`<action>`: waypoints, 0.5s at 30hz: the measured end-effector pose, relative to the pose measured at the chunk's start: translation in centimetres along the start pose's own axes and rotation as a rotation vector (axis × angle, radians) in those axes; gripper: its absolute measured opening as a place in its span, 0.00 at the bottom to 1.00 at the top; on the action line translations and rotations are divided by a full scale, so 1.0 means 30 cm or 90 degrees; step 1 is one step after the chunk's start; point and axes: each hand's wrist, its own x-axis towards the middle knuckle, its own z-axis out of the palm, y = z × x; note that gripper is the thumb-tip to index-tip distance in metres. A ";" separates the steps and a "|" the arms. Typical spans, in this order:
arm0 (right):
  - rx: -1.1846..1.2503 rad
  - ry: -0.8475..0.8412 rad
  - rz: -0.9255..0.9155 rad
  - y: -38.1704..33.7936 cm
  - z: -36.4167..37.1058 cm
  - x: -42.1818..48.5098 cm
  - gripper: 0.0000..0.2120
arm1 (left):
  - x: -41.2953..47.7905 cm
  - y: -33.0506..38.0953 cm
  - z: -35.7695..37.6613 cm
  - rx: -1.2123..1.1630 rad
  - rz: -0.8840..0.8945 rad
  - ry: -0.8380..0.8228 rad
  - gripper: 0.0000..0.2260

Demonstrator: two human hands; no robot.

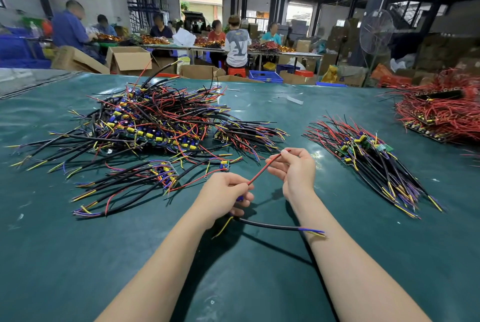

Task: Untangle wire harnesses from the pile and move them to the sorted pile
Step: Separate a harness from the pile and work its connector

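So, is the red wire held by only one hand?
No, the left hand pinches the red wire at its lower end and the right hand pinches it at the upper end.

A tangled heap of black, red, yellow and purple wire harnesses [153, 119] with circuit boards sprawls upper left. A neater aligned bundle of the same harnesses [368, 158] lies right of centre. One lone harness [264, 169], red lead taut and slanted, black cable trailing, sits at centre.
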 end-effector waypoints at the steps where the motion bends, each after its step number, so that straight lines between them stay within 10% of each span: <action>1: -0.008 -0.010 0.001 -0.001 -0.002 0.002 0.11 | -0.001 0.001 -0.003 -0.012 -0.005 -0.008 0.10; 10: 0.160 -0.043 0.095 0.011 -0.001 0.007 0.12 | 0.005 -0.003 -0.040 -0.232 -0.013 -0.033 0.09; 15: -0.089 -0.279 0.143 0.061 0.052 -0.067 0.09 | 0.019 0.001 -0.043 -0.333 -0.001 0.040 0.08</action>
